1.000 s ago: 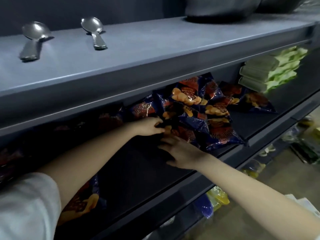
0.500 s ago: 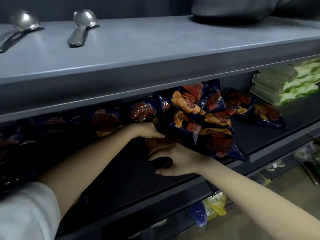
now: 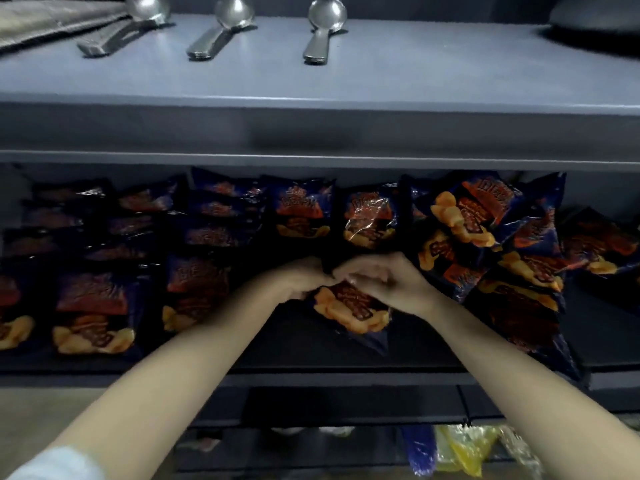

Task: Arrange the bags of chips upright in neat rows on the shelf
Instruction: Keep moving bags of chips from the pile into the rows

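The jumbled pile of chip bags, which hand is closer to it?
Right. The right hand is just left of the pile; the left hand is farther left, both gripping one bag.

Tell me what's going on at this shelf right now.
A person is sorting chips on the shelf. The left hand and right hand together grip the top of one bag of chips near the middle. To the left, rows of bags already stand in order; to the right, a heap of bags lies jumbled. Spoons lie on the shelf above.
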A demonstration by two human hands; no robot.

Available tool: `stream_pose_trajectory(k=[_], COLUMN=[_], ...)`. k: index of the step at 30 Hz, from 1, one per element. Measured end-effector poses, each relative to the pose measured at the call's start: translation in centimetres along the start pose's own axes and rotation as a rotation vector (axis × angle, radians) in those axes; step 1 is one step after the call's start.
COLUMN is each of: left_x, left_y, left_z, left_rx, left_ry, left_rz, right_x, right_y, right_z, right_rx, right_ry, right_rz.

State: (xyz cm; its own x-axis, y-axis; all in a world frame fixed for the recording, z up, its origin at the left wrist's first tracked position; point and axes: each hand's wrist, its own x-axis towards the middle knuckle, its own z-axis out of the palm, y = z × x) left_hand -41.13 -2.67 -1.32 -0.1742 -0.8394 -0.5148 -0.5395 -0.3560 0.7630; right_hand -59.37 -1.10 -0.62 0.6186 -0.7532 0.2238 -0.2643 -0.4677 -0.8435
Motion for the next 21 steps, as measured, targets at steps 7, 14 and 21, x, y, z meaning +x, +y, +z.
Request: stream_pose_trajectory(k=[7,14,21], left_x=[-0.5,-1.3,-1.2], left_y=[-2.9,-2.3,-2.3], left_z=[1.2,2.7,2.2], left_rx=[-0.262,-0.381,-0.362], left_ry=[0.487,0.47,0.367], left_rz=[0.244,0.392,0.427], right_x=[2.6,0.3,0.4], right_y=[1.2,2.8,3.2], right_z=[-2.8,-0.7,0.0], right_rx=[-0.163,0.425,0.55], right_ry=[0.566,0.298,0.432], right_rz=[0.131,0.436,0.42])
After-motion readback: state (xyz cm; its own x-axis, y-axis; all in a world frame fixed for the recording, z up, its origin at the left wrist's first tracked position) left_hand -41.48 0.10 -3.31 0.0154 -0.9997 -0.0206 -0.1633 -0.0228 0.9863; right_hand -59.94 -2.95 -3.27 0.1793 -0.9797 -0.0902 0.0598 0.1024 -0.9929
